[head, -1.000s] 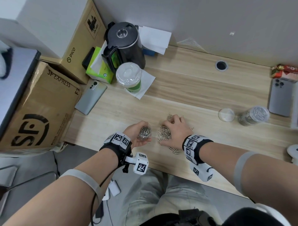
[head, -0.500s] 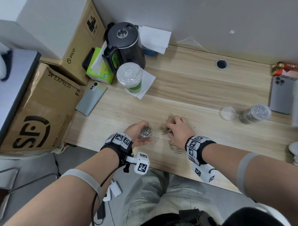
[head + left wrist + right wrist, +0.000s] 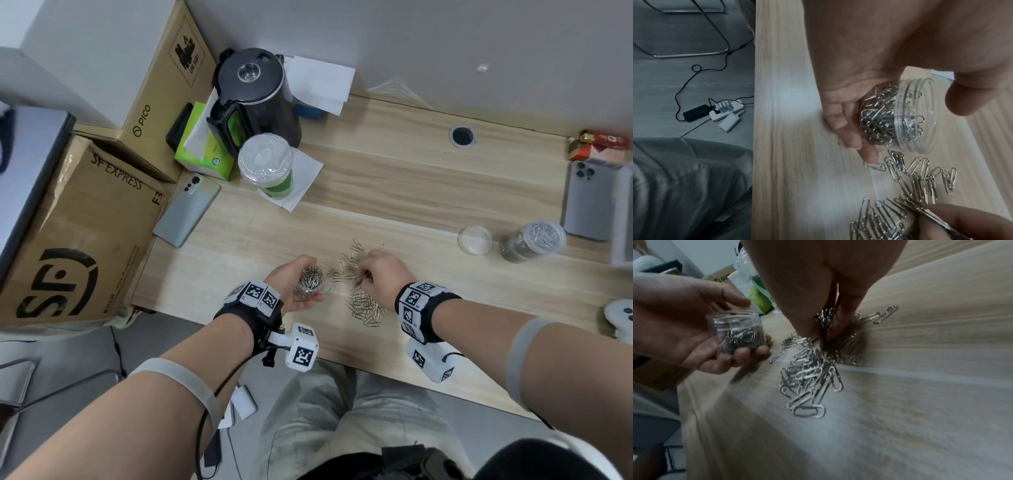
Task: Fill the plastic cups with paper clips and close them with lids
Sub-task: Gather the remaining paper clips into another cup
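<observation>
My left hand (image 3: 294,289) holds a small clear plastic cup (image 3: 310,281) (image 3: 898,116) (image 3: 736,332), open on top and nearly full of silver paper clips, just above the desk's near edge. To its right a loose pile of paper clips (image 3: 358,291) (image 3: 809,369) (image 3: 906,186) lies on the wooden desk (image 3: 428,192). My right hand (image 3: 380,274) (image 3: 824,326) reaches down into the pile and pinches a bunch of clips between thumb and fingers. Far right, a second cup (image 3: 529,240), filled with clips and lidded, stands next to a loose clear lid (image 3: 475,240).
At the back left stand a black kettle (image 3: 255,99), a lidded drink cup (image 3: 267,168) on a napkin, a green tissue box (image 3: 202,147) and cardboard boxes (image 3: 78,222). A phone (image 3: 186,214) lies at the left, another phone (image 3: 587,202) at the right. A cable hole (image 3: 462,135) is at the back.
My right hand moved slightly right and away from the cup, uncovering clips near it, and now pinches a bunch from the pile. The left hand keeps the cup in place.
</observation>
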### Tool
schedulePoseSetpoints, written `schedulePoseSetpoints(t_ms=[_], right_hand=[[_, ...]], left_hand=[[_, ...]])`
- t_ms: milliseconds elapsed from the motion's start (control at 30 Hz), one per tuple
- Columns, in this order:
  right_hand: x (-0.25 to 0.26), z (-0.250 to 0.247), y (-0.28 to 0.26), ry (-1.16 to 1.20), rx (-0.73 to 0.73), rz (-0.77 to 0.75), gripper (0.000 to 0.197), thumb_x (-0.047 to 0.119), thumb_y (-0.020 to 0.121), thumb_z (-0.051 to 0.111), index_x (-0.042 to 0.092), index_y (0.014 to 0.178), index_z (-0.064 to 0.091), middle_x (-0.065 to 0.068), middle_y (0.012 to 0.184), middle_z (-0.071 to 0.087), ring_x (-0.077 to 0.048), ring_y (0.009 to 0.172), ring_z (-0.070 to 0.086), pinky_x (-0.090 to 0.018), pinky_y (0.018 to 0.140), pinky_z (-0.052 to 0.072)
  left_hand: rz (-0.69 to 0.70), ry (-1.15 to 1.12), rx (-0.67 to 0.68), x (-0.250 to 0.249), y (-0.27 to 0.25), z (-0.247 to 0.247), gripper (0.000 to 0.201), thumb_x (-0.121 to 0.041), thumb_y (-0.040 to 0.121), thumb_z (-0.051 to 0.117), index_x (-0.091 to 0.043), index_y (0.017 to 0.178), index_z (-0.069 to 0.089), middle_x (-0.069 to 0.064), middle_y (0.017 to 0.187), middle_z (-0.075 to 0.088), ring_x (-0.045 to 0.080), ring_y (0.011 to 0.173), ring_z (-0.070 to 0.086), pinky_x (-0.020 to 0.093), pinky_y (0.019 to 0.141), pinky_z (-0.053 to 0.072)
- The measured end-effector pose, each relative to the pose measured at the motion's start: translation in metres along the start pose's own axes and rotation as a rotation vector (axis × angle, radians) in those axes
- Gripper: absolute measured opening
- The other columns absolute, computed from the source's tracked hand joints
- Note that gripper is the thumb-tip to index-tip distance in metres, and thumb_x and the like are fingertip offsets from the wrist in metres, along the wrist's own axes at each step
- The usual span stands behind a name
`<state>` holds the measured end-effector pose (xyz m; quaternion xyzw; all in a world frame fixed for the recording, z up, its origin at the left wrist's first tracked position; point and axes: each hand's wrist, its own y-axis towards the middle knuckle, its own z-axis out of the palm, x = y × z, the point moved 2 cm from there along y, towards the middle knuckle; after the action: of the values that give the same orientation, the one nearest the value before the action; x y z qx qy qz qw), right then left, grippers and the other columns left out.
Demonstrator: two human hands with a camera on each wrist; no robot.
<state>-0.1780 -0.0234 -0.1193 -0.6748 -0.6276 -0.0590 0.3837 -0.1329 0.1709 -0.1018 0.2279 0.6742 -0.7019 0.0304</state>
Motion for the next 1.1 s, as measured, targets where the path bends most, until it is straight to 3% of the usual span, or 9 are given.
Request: schedulePoseSetpoints(t_ms=[133, 300, 400, 533, 633, 800, 867, 967, 1100], right_hand=[[0.003, -0.016, 0.002, 0.069, -0.060, 0.022, 0.017, 0.004, 0.074, 0.062, 0.013, 0.084, 0.073, -0.005, 0.091, 0.068, -0.024, 0.089, 0.062, -0.029, 0.080, 0.048], [0.020, -0.036, 0.005, 0.226, -0.120, 0.004, 0.015, 0.005, 0.074, 0.068, 0.015, 0.083, 0.075, 0.003, 0.084, 0.069, -0.014, 0.080, 0.062, -0.023, 0.078, 0.050], [0.036, -0.041, 0.004, 0.250, -0.100, -0.052, 0.016, 0.008, 0.074, 0.069, 0.018, 0.084, 0.075, 0.005, 0.086, 0.070, -0.013, 0.082, 0.063, -0.024, 0.079, 0.051], [0.055, -0.034, -0.001, 0.199, -0.002, -0.123, 0.017, 0.011, 0.078, 0.068, 0.019, 0.091, 0.075, 0.001, 0.094, 0.073, -0.015, 0.087, 0.065, -0.030, 0.084, 0.052], [0.058, -0.033, -0.004, 0.206, 0.046, -0.149, 0.020, 0.013, 0.078, 0.067, 0.019, 0.095, 0.076, 0.000, 0.096, 0.074, -0.015, 0.087, 0.066, -0.030, 0.085, 0.052], [0.050, -0.042, -0.006, 0.263, 0.067, -0.139, 0.022, 0.008, 0.078, 0.065, 0.021, 0.092, 0.075, 0.002, 0.099, 0.072, -0.014, 0.089, 0.067, -0.027, 0.086, 0.054], [0.045, -0.045, -0.004, 0.296, 0.046, -0.148, 0.021, 0.007, 0.078, 0.064, 0.023, 0.089, 0.074, 0.002, 0.097, 0.072, -0.015, 0.086, 0.068, -0.030, 0.083, 0.056], [0.037, -0.047, -0.004, 0.313, -0.012, -0.170, 0.019, 0.009, 0.078, 0.063, 0.021, 0.089, 0.073, 0.005, 0.095, 0.071, -0.013, 0.084, 0.067, -0.031, 0.082, 0.055], [0.020, -0.054, -0.004, 0.301, -0.085, -0.149, 0.019, 0.011, 0.077, 0.061, 0.023, 0.088, 0.070, 0.008, 0.088, 0.069, -0.012, 0.077, 0.066, -0.032, 0.076, 0.056]], left_hand=[[-0.015, -0.034, 0.006, -0.002, -0.001, 0.010, 0.054, -0.046, 0.091, 0.057, -0.008, 0.129, 0.057, 0.020, 0.107, 0.073, 0.033, 0.081, 0.072, 0.033, 0.070, 0.056], [-0.024, -0.043, 0.046, -0.008, -0.005, 0.023, 0.043, -0.050, 0.099, 0.040, -0.013, 0.103, 0.061, 0.017, 0.097, 0.069, 0.036, 0.087, 0.067, 0.040, 0.089, 0.050], [-0.026, -0.048, 0.060, -0.012, -0.007, 0.032, 0.046, -0.049, 0.101, 0.033, -0.015, 0.102, 0.064, 0.015, 0.098, 0.071, 0.034, 0.096, 0.066, 0.041, 0.085, 0.053], [-0.005, -0.100, 0.059, -0.015, -0.006, 0.040, 0.044, -0.047, 0.102, 0.035, -0.012, 0.107, 0.061, 0.011, 0.082, 0.069, 0.027, 0.073, 0.068, 0.048, 0.090, 0.055], [0.013, -0.106, 0.045, -0.013, 0.001, 0.040, 0.041, -0.044, 0.101, 0.038, -0.012, 0.104, 0.063, 0.006, 0.067, 0.068, 0.022, 0.063, 0.065, 0.045, 0.083, 0.058], [0.018, -0.092, 0.068, -0.012, 0.004, 0.045, 0.042, -0.047, 0.101, 0.039, -0.015, 0.103, 0.066, 0.010, 0.088, 0.070, 0.024, 0.077, 0.067, 0.047, 0.095, 0.055], [0.009, -0.063, 0.091, -0.012, 0.004, 0.047, 0.041, -0.047, 0.100, 0.042, -0.014, 0.104, 0.067, 0.011, 0.085, 0.071, 0.026, 0.072, 0.068, 0.043, 0.086, 0.057], [-0.018, -0.021, 0.142, -0.010, 0.003, 0.050, 0.034, -0.041, 0.096, 0.049, -0.013, 0.098, 0.068, 0.009, 0.077, 0.070, 0.025, 0.062, 0.067, 0.027, 0.053, 0.054], [0.036, -0.017, 0.119, -0.013, 0.006, 0.053, 0.048, -0.049, 0.096, 0.053, -0.011, 0.123, 0.067, 0.011, 0.095, 0.075, 0.028, 0.074, 0.071, 0.033, 0.071, 0.060]])
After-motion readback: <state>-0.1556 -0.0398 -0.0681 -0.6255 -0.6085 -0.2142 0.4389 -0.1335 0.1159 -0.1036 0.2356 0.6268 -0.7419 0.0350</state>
